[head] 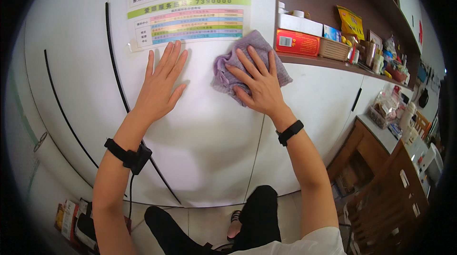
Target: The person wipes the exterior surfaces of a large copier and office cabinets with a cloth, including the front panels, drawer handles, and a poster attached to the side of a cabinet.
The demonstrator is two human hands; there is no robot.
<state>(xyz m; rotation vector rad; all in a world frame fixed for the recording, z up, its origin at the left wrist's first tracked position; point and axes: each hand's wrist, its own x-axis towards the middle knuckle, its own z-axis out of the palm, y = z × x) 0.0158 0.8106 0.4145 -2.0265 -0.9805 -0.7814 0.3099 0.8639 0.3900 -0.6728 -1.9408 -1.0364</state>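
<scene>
My right hand (259, 83) presses a purple-grey cloth (282, 71) flat against a white cabinet door (210, 140), with its fingers spread over the folded fabric. To its left, my left hand (160, 82) rests on or just over the same white surface, palm towards it, fingers apart, holding nothing. Its fingertips reach the lower edge of a printed chart (185, 46) fixed to the door. The cloth's upper corner lies close to the chart's lower right corner.
An open brown shelf (303, 58) on the right bears a red box (298, 42), a woven basket (335, 48) and bottles. A wooden chair (385, 183) and a cluttered table stand at the lower right. Boxes (68, 219) lie on the floor at the lower left.
</scene>
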